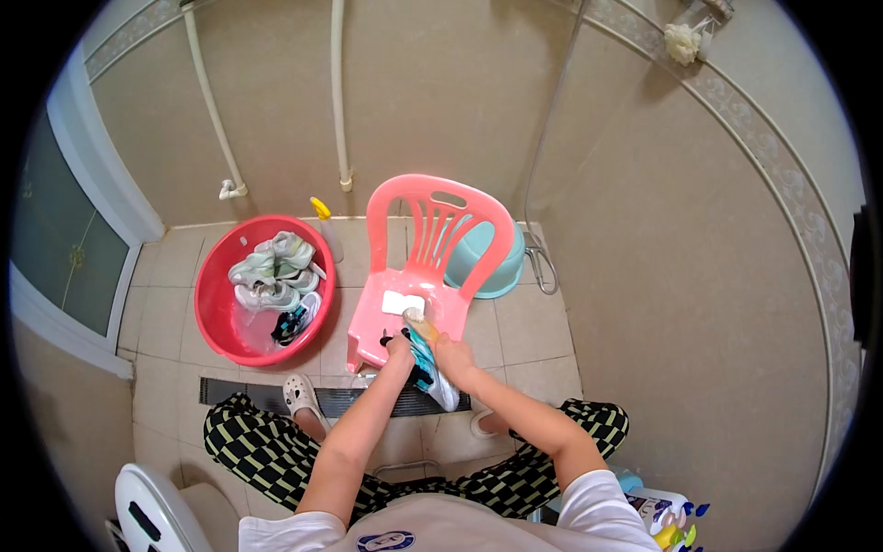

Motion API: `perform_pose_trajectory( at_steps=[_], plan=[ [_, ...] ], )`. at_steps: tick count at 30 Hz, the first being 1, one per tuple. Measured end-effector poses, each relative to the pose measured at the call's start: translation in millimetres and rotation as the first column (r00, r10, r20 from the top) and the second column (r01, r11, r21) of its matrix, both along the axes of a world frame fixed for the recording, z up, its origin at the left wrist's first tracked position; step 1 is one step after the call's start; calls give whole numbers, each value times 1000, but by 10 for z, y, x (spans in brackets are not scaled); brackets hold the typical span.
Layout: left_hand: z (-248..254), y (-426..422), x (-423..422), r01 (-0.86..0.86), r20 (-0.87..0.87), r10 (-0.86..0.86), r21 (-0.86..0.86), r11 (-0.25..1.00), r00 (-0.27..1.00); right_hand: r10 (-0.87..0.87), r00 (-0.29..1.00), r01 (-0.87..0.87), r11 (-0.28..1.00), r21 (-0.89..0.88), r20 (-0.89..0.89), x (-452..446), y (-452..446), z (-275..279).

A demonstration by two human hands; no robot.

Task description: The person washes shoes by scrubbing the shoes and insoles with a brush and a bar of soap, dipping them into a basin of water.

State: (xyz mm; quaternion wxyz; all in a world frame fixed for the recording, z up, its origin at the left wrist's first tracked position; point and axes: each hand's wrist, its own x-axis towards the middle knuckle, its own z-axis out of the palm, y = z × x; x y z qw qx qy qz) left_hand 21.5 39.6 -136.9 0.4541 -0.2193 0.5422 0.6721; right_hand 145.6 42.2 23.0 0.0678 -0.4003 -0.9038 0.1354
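My left hand (pixel 399 350) is closed on a shoe (pixel 442 393) with a white sole and black and teal upper, held over the front of a pink plastic chair (pixel 418 285). Close beside it on the right, my right hand (pixel 452 355) grips a brush (pixel 420 325) with a yellowish handle, its head against the shoe's upper end. A white block (pixel 403 303) lies on the chair seat just beyond the brush. The undersides of my fingers are hidden.
A red basin (pixel 210 314) at left holds several wet shoes (pixel 267 276). Behind it stands a bottle with a yellow top (pixel 320 209). A turquoise basin (pixel 492 262) leans behind the chair. A drain grate (pixel 349 402) crosses the floor; a toilet (pixel 156 515) is at lower left.
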Motion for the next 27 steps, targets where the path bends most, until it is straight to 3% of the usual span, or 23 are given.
perform_pose_trajectory(
  at_steps=[10,14,17,23,27],
  plan=[
    [213,3,13,-5,62,4,13,1000,998,65,998,-64,998,-24,6,726,-297,210],
    [493,-29,50,-48,183,25,123,991,983,74,996,-72,996,-51,48,982,-373,320],
    [322,4,32,-31,149,15,103,994,989,108,991,-112,992,50,84,1100,-449,442],
    [-353,108,-34,35,27,-36,35,999,999,43,988,-38,999,-35,146,1011,-447,452],
    [-114,26,3,-2,8,2,-9,1000,1000,43,993,-34,996,-79,114,728,-358,358]
  ],
)
